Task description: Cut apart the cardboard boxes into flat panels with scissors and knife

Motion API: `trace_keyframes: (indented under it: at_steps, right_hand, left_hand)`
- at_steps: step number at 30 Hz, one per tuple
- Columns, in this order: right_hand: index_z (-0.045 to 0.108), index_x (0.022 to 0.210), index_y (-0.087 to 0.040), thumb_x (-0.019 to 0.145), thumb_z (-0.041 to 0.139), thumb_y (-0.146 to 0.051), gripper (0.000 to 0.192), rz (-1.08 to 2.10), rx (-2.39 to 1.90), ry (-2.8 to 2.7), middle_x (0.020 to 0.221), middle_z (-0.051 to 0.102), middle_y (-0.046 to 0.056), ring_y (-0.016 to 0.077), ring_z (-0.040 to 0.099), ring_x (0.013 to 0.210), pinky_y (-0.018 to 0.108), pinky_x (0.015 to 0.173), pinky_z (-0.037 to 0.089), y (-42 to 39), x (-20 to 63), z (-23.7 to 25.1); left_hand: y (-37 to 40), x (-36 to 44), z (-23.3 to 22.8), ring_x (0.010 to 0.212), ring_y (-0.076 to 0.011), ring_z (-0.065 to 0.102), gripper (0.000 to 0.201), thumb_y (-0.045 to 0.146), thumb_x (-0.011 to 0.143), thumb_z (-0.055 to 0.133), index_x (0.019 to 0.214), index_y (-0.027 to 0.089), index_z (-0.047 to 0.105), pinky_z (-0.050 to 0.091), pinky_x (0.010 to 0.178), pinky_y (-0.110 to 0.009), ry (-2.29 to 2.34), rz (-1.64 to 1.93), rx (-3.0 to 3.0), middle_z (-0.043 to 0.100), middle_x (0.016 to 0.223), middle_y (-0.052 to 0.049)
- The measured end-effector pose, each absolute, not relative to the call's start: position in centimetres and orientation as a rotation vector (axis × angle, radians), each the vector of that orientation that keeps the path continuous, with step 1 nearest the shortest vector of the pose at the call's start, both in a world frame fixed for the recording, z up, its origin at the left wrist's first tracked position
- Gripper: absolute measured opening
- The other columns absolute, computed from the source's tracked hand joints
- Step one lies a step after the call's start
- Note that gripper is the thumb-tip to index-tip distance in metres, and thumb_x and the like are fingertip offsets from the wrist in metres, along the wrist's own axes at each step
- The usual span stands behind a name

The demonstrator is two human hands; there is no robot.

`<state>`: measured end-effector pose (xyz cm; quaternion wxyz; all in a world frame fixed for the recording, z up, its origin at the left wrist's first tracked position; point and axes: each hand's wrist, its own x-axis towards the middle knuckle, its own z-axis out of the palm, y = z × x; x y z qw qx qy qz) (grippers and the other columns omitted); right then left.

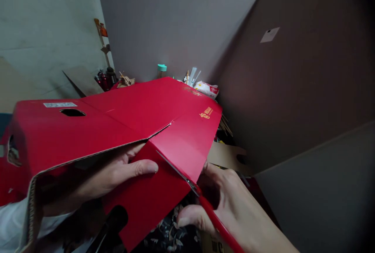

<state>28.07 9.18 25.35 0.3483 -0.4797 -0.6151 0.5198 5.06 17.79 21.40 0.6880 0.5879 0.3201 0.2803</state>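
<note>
A single camera, worn on the person's head, looks forward and down from above the forearms, so the left hand (125, 171) enters from lower left and the right hand (224, 190) from lower right. It sits close to the work: the red corrugated cardboard box (123, 116) spans much of the picture's width, its nearest edge running off at the bottom left. Beyond, the view reaches up a grey panel (175, 22) ahead, a darker panel (307, 69) on the right and a pale wall (43, 22) on the left
</note>
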Motion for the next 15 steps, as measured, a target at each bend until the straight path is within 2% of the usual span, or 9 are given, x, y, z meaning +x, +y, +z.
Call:
trace_keyframes:
  at_steps: [3,5,9,12,15]
  right_hand:
    - [0.074,0.112,-0.026,0.079,0.086,-0.03,0.036,1.436,-1.181,-1.49,0.105,0.073,0.001,0.0212,0.067,0.096,0.027,0.083,0.054,9.2,27.6,25.4]
    - [0.076,0.111,-0.026,0.077,0.087,-0.029,0.035,1.483,-1.193,-1.449,0.107,0.075,0.001,0.0229,0.069,0.099,0.029,0.086,0.055,9.3,27.6,25.1]
    - [0.078,0.106,-0.023,0.075,0.088,-0.033,0.035,1.519,-1.276,-1.407,0.102,0.078,0.004,0.0274,0.072,0.098,0.032,0.086,0.056,9.5,28.0,23.8]
    - [0.079,0.103,-0.02,0.073,0.09,-0.035,0.035,1.438,-1.331,-1.457,0.091,0.076,0.003,0.0262,0.07,0.09,0.031,0.08,0.055,9.8,28.2,23.0]
    - [0.079,0.096,-0.019,0.072,0.09,-0.035,0.03,1.366,-1.365,-1.497,0.074,0.069,0.0,0.0201,0.064,0.072,0.029,0.07,0.052,10.0,28.2,22.6]
  left_hand:
    - [17.8,5.1,21.5,0.099,-0.0231,0.075,0.049,0.042,0.09,0.068,0.137,0.028,0.06,0.062,0.08,-0.029,0.719,0.621,1.38,0.077,0.116,-0.003]
    - [17.8,5.3,21.5,0.1,-0.0221,0.075,0.048,0.044,0.09,0.068,0.135,0.027,0.061,0.062,0.082,-0.028,0.726,0.606,1.447,0.073,0.127,-0.002]
    - [17.6,5.6,21.3,0.095,-0.0237,0.076,0.047,0.044,0.09,0.068,0.133,0.025,0.063,0.062,0.08,-0.03,0.742,0.575,1.381,0.078,0.112,-0.002]
    - [17.3,5.7,21.1,0.09,-0.0277,0.077,0.05,0.04,0.086,0.069,0.133,0.023,0.063,0.063,0.076,-0.035,0.803,0.491,1.241,0.079,0.108,-0.002]
    - [17.3,5.4,21.0,0.093,-0.0284,0.077,0.044,0.025,0.079,0.073,0.123,0.021,0.069,0.062,0.074,-0.032,0.862,0.583,1.28,0.079,0.108,-0.002]
